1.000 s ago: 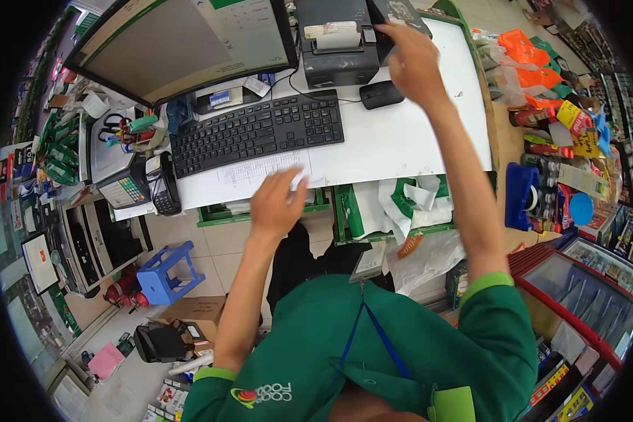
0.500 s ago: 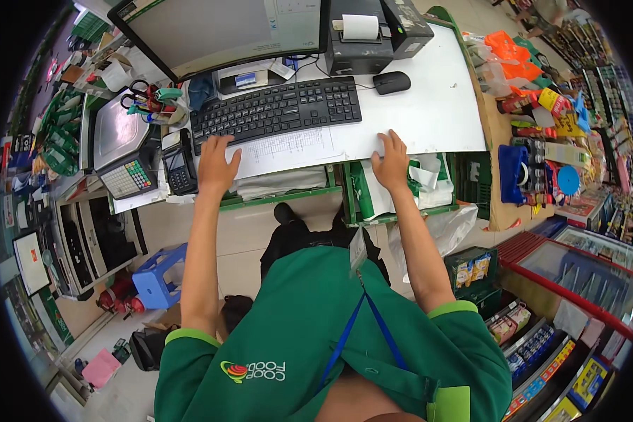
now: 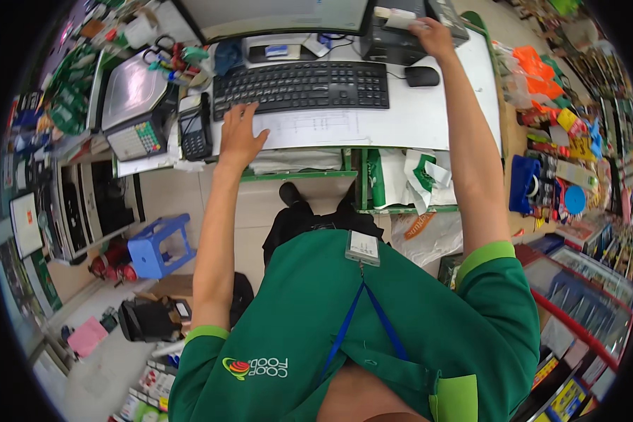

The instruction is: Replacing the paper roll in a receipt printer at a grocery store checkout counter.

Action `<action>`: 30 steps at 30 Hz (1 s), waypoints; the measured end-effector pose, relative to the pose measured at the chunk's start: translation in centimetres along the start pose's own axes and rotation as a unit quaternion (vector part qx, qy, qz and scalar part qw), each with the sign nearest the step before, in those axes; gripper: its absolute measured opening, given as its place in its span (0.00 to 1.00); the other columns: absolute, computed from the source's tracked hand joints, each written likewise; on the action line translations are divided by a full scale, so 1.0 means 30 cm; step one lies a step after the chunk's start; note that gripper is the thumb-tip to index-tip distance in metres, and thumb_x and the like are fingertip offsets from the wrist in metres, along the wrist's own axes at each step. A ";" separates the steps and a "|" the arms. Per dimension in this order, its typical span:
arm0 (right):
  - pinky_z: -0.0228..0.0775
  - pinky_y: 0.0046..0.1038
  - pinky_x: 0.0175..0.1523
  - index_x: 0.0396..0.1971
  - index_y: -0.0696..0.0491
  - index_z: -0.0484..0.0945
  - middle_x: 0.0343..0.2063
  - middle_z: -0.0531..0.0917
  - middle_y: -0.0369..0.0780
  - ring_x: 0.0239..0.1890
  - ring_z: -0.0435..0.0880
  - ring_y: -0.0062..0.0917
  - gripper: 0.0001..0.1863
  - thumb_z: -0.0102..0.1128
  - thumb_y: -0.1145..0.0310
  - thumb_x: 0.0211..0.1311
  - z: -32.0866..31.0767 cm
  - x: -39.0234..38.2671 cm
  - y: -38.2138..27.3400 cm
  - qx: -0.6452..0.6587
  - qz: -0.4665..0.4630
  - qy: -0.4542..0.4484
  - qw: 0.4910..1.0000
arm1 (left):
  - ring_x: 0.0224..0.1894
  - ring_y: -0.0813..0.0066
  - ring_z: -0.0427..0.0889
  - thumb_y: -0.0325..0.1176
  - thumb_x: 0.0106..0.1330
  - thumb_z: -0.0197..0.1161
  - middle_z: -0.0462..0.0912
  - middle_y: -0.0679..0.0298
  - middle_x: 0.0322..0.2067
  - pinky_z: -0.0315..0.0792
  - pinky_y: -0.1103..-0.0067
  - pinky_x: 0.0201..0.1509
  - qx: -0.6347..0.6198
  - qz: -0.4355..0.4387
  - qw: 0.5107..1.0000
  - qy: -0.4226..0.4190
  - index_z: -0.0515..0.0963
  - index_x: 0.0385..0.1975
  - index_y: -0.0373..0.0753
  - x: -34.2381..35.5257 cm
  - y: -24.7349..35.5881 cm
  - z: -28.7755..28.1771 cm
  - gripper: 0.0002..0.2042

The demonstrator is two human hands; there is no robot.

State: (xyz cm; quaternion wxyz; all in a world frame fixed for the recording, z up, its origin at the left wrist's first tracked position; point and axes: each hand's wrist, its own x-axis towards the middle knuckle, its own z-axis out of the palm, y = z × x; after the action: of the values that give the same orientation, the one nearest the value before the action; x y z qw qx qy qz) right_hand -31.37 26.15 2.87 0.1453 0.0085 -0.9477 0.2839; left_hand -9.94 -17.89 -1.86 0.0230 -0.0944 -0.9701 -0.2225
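Note:
My left hand rests at the lower left edge of the black keyboard, fingertips on its front keys and thumb out to the side. It is open and holds nothing. A printed sheet lies just in front of the keyboard. At the back right, my right hand reaches to the black receipt printer. Its fingers are closed at the right edge of the white receipt paper coming out of the printer; the fingertips are slightly blurred. Beneath my right forearm's reach sits a black mouse.
A monitor stands behind the keyboard. To the left are a card terminal, a scale and a cup with scissors and pens. Plastic bags fill an open drawer below the counter. Packaged goods crowd the right side.
My right hand has gone from the counter's front edge up to the receipt printer, closing on its paper. My left hand stays by the keyboard. The whole view has shifted slightly.

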 end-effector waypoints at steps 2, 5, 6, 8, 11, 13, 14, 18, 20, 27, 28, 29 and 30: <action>0.74 0.29 0.45 0.52 0.54 0.78 0.31 0.86 0.44 0.37 0.85 0.32 0.24 0.63 0.61 0.54 -0.034 -0.030 -0.065 -0.035 -0.016 -0.022 0.999 | 0.59 0.49 0.66 0.33 0.54 0.71 0.70 0.52 0.56 0.64 0.65 0.63 -0.002 -0.018 1.000 -0.001 0.69 0.59 0.41 0.001 -0.006 0.005 0.30; 0.71 0.26 0.48 0.52 0.59 0.76 0.41 0.84 0.43 0.42 0.81 0.26 0.23 0.59 0.63 0.58 -0.080 -0.273 -0.096 0.262 -0.032 -0.048 0.963 | 0.62 0.51 0.64 0.36 0.56 0.70 0.69 0.53 0.59 0.62 0.66 0.66 0.017 -0.031 0.999 -0.014 0.68 0.61 0.40 0.034 -0.024 0.014 0.31; 0.70 0.25 0.49 0.52 0.59 0.76 0.43 0.83 0.41 0.44 0.79 0.25 0.22 0.58 0.64 0.59 -0.088 -0.379 -0.091 0.277 0.016 -0.105 0.955 | 0.64 0.52 0.63 0.37 0.57 0.70 0.68 0.53 0.60 0.61 0.66 0.67 0.025 -0.020 0.999 -0.015 0.68 0.61 0.39 0.048 -0.030 0.018 0.31; 0.68 0.27 0.47 0.44 0.58 0.77 0.34 0.81 0.36 0.37 0.75 0.23 0.16 0.53 0.64 0.62 -0.014 -0.588 -0.091 0.199 0.004 -0.038 0.979 | 0.67 0.54 0.61 0.42 0.59 0.69 0.66 0.55 0.63 0.59 0.64 0.69 0.052 -0.031 0.998 -0.034 0.67 0.63 0.39 0.089 -0.034 0.032 0.32; 0.69 0.24 0.37 0.38 0.54 0.75 0.29 0.77 0.34 0.31 0.75 0.19 0.10 0.50 0.64 0.64 -0.009 -0.869 -0.038 0.281 0.157 -0.157 0.934 | 0.71 0.57 0.55 0.50 0.62 0.65 0.61 0.58 0.68 0.56 0.61 0.71 0.070 -0.006 0.996 -0.053 0.64 0.65 0.40 0.154 -0.023 0.062 0.35; 0.66 0.22 0.26 0.34 0.52 0.74 0.25 0.73 0.32 0.23 0.72 0.16 0.09 0.47 0.63 0.66 0.002 -1.021 -0.023 0.310 0.298 -0.158 0.889 | 0.72 0.57 0.54 0.51 0.63 0.64 0.60 0.58 0.68 0.55 0.61 0.71 0.070 0.012 0.995 -0.069 0.64 0.66 0.40 0.195 -0.002 0.085 0.35; 0.64 0.22 0.25 0.31 0.52 0.73 0.22 0.72 0.32 0.22 0.70 0.16 0.11 0.46 0.61 0.67 -0.004 -1.075 -0.013 0.322 0.317 -0.150 0.879 | 0.72 0.58 0.53 0.52 0.63 0.63 0.60 0.59 0.69 0.55 0.61 0.72 0.074 0.033 0.994 -0.073 0.63 0.67 0.41 0.217 0.010 0.094 0.35; 0.59 0.23 0.21 0.24 0.51 0.70 0.16 0.68 0.31 0.17 0.66 0.15 0.16 0.44 0.58 0.68 -0.032 -1.184 0.016 0.306 0.413 -0.161 0.842 | 0.73 0.60 0.52 0.54 0.65 0.60 0.59 0.60 0.70 0.53 0.61 0.72 0.085 0.025 0.991 -0.097 0.61 0.68 0.42 0.265 0.070 0.113 0.36; 0.56 0.23 0.21 0.19 0.50 0.68 0.13 0.65 0.30 0.14 0.63 0.15 0.19 0.47 0.56 0.68 -0.037 -1.189 0.023 0.301 0.402 -0.143 0.853 | 0.73 0.61 0.52 0.54 0.65 0.60 0.59 0.60 0.70 0.52 0.61 0.73 0.083 0.031 0.990 -0.107 0.60 0.68 0.42 0.285 0.093 0.108 0.36; 0.53 0.24 0.19 0.13 0.50 0.65 0.11 0.63 0.30 0.12 0.60 0.15 0.25 0.52 0.53 0.69 -0.043 -1.143 0.012 0.241 0.353 -0.104 0.898 | 0.72 0.64 0.54 0.52 0.66 0.60 0.62 0.61 0.68 0.51 0.66 0.73 0.077 0.042 0.989 -0.122 0.60 0.67 0.41 0.325 0.140 0.111 0.34; 0.53 0.24 0.19 0.13 0.50 0.65 0.11 0.63 0.30 0.12 0.60 0.15 0.25 0.52 0.53 0.69 -0.042 -1.138 0.009 0.242 0.337 -0.107 0.903 | 0.72 0.64 0.54 0.52 0.66 0.60 0.62 0.62 0.67 0.51 0.66 0.73 0.085 0.061 0.989 -0.103 0.60 0.67 0.41 0.327 0.143 0.114 0.34; 0.53 0.24 0.19 0.13 0.50 0.65 0.11 0.63 0.30 0.12 0.60 0.15 0.25 0.52 0.53 0.69 -0.038 -1.134 0.006 0.243 0.337 -0.104 0.904 | 0.71 0.65 0.55 0.52 0.66 0.60 0.63 0.62 0.67 0.52 0.66 0.72 0.092 0.067 0.989 -0.097 0.60 0.68 0.42 0.330 0.150 0.121 0.34; 0.53 0.23 0.19 0.13 0.50 0.65 0.11 0.63 0.29 0.12 0.60 0.15 0.25 0.52 0.53 0.69 -0.036 -1.131 0.005 0.246 0.333 -0.104 0.904 | 0.71 0.65 0.55 0.52 0.66 0.60 0.63 0.62 0.67 0.52 0.66 0.72 0.084 0.070 0.988 -0.106 0.60 0.68 0.42 0.334 0.155 0.123 0.34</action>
State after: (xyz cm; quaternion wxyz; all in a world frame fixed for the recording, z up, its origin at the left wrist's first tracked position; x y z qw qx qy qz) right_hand 1.41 24.60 -5.85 -0.0636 -0.2430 -0.8050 0.5375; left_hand -18.87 -10.43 -2.32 -0.0564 -0.1825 -0.9733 -0.1270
